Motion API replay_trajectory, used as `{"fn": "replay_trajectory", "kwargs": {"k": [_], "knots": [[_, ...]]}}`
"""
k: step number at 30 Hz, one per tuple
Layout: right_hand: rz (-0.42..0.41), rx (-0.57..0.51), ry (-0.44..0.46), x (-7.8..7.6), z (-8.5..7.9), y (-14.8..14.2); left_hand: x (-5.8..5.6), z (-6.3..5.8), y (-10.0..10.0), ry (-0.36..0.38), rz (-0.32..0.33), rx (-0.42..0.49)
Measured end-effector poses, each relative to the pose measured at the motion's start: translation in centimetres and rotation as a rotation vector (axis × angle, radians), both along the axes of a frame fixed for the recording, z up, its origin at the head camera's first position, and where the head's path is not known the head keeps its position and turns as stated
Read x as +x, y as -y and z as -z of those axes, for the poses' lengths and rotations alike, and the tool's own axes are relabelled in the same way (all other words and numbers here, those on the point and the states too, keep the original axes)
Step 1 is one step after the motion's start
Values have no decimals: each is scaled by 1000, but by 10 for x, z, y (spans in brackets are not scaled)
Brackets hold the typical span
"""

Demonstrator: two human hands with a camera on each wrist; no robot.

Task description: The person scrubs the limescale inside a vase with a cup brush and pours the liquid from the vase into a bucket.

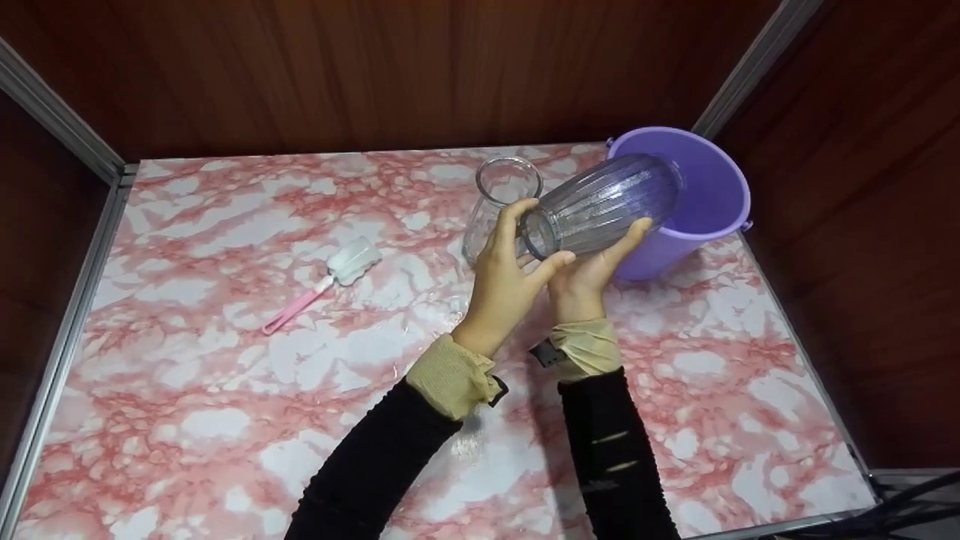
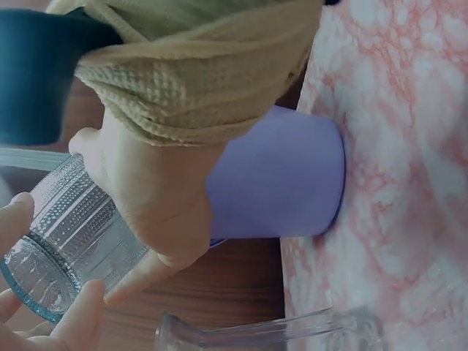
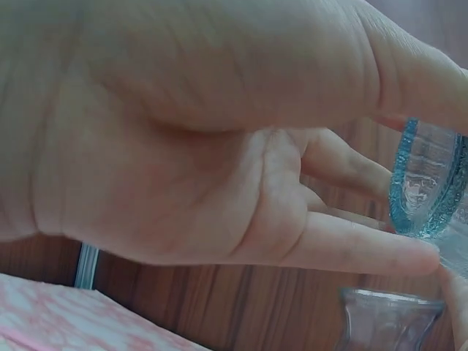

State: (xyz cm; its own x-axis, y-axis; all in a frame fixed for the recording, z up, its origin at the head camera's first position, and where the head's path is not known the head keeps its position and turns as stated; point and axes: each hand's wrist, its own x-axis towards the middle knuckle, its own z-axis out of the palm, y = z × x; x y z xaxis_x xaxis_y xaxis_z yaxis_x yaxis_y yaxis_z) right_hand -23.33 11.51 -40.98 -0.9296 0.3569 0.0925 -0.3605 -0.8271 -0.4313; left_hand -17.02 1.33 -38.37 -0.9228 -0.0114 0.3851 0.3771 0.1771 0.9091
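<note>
A ribbed clear glass vase (image 1: 611, 202) is tilted, its wider far end at the purple bucket's opening. The left hand (image 1: 502, 277) grips the narrower, collared near end between thumb and fingers. Around the underside and side of the body, the right hand (image 1: 589, 277) holds it, thumb along the glass. Its other fingers are hidden in the head view. The left wrist view shows the held vase (image 2: 80, 227) with both hands on it; the right wrist view catches only its thick-edged end (image 3: 424, 179). The purple bucket (image 1: 652, 255) stands just beyond the hands.
A second clear glass vase (image 1: 484, 217) stands upright behind the left hand. Left of it lies a sponge brush (image 1: 352, 261) with a pink handle. Brown wood-grain panels (image 1: 375, 75) enclose the marbled red-and-white table (image 1: 210, 420), which has wet spots.
</note>
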Motion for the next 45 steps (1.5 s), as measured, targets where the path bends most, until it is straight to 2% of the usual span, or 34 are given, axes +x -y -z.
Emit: {"fn": "replay_trajectory", "kwargs": {"k": [5,11,19,25,32,38,45], "knots": [[-27,-112,14,0,-10,-2,-5,-10,0,-69,2,-84],[3,-165,31,0,-16,-4,-10,-16,-2,-117,-2,-162],[-9,-270,80,4,-24,-4,-7,-22,-7,-233,-32,-310],[19,-242,133,1,-30,-2,-10,-28,-9,-213,-59,-397],[-16,-261,155,-4,-42,-5,-17,-42,-18,-177,-100,-559],[-53,-340,142,-3,-49,-17,-19,-55,-29,-179,-85,-645],[-130,-427,177,-3,-55,-27,-24,-60,-39,-184,-104,-707]]}}
